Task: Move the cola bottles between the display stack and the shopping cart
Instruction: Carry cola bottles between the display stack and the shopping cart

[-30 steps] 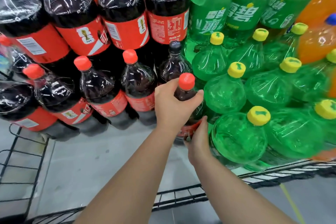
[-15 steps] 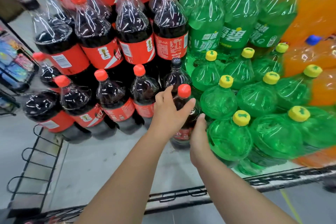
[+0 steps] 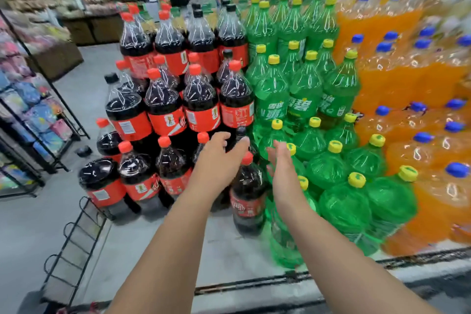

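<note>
The display stack (image 3: 165, 119) fills my view; one cola bottle (image 3: 247, 199) stands at its front edge; full, I judge it heavy and slick, best gripped at neck and base; left hand (image 3: 219, 158) and right hand (image 3: 283, 163) hover open, empty.

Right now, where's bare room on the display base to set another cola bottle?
Bare grey base in front of the cola row, left of the lone front cola bottle. Crowded to its right: green bottles packed tight against it.
</note>
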{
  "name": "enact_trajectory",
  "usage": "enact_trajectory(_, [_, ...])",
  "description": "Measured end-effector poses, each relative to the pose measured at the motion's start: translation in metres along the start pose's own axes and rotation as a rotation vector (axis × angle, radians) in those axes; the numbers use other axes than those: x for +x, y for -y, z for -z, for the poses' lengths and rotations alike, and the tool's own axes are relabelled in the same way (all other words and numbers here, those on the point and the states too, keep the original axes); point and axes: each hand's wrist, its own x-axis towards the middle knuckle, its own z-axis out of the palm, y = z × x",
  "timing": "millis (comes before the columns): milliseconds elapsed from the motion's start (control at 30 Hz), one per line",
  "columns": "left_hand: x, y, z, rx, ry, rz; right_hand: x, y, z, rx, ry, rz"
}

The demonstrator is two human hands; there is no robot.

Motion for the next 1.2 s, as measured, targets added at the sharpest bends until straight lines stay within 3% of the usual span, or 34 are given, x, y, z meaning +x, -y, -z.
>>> enact_trajectory(67, [-0.015, -0.016, 0.004, 0.028, 0.014, -0.036, -0.01, 0.023, 0.012, 0.081, 0.122, -0.016])
enact_trajectory(167, [-0.042, -0.044, 0.0, 0.063, 0.033, -0.128, -0.031, 0.051, 0.039, -0.001, 0.205, 0.072])
enact_trajectory(467, [-0.154, -0.118, -0.05, -0.064, 0.126, -0.263, -0.134, 0.1, 0.164, -0.069, 0.158, 0.194])
enact_trajectory(867, [-0.287, -0.231, -0.218, -0.126, 0.575, -0.4, -0.273, 0.132, 0.392, -0.138, -0.317, 0.222])
enact_trajectory(1200, [-0.31, -0.331, -0.378, -0.137, 0.894, -0.511, -0.287, 0.145, 0.543, -0.159, -0.689, 0.196])
